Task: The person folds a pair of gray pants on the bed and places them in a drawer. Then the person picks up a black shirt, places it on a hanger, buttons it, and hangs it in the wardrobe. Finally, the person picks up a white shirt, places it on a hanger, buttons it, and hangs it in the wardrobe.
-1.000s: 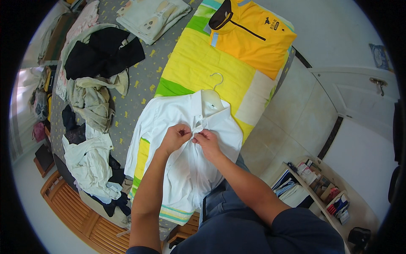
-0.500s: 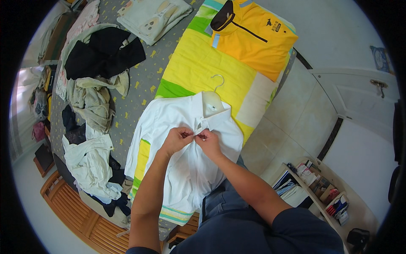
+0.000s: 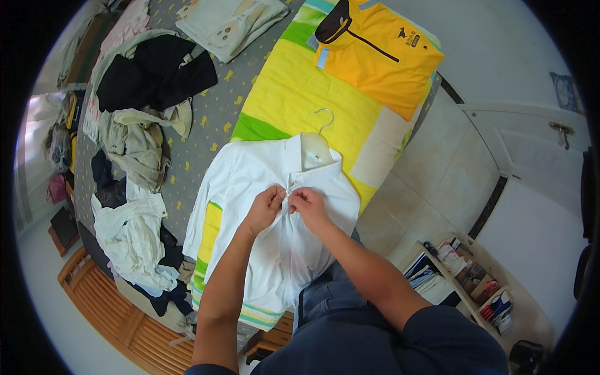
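A white button-up shirt (image 3: 250,164) lies face up on the yellow and green quilt (image 3: 312,84), its collar pointing away from me. A hanger (image 3: 324,117) sits inside its collar, with the metal hook showing above the neckline. My left hand (image 3: 267,205) pinches one side of the front placket just below the collar. Opposite it, my right hand (image 3: 306,203) pinches the other side, and the fingertips of both hands nearly meet. Any button between them is hidden by the fingers.
A folded yellow-orange jacket (image 3: 381,59) lies at the far end of the quilt. Black clothing (image 3: 156,75), a beige garment (image 3: 134,147) and a crumpled white garment (image 3: 128,231) are heaped on the bed's left. A folded pale blanket (image 3: 231,25) is beyond. A shelf unit (image 3: 462,300) stands at right.
Both hands stay at the placket; their fingers have shifted slightly, the right fingers curling over more. The shirt has barely moved, and the whole view has shifted a little.
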Tool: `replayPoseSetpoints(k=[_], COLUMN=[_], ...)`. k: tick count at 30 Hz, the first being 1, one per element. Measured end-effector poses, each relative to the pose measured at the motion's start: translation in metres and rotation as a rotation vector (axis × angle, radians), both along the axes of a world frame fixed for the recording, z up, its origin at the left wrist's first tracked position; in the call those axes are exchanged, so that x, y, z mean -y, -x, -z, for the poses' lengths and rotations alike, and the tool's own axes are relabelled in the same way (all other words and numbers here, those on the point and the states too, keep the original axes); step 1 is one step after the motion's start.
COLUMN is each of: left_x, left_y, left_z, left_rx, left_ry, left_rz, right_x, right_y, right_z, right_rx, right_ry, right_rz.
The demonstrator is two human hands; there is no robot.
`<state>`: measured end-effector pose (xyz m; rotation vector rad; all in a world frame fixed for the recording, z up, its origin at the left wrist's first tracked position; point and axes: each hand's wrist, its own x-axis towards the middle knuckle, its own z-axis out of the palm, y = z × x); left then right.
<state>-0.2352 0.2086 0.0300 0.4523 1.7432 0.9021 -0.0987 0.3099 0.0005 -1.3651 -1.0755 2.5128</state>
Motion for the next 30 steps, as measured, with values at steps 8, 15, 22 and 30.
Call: replayPoseSetpoints(k=[8, 15, 22, 30], left_x=[0.014, 0.098, 0.085, 0.062], left_y=[-0.019, -0.059, -0.058, -0.059], left_z=[-0.011, 0.027, 0.046, 0.042], left_rx=[-0.295, -0.421, -0.603, -0.585], left_ry=[-0.082, -0.018, -0.038, 0.029], left_rz=[0.081, -0.085, -0.121, -0.082], right_x=[0.018, 0.077, 0.079, 0.074], right_y=[-0.015, -0.053, -0.014, -0.034], right_z=[0.008, 0.014, -0.001, 0.029], right_rx=[-0.033, 0.234, 0.488, 0.286], right_ry=[0.584, -0.283, -0.864, -0.643], right_rz=[0.231, -0.109, -0.483, -0.29])
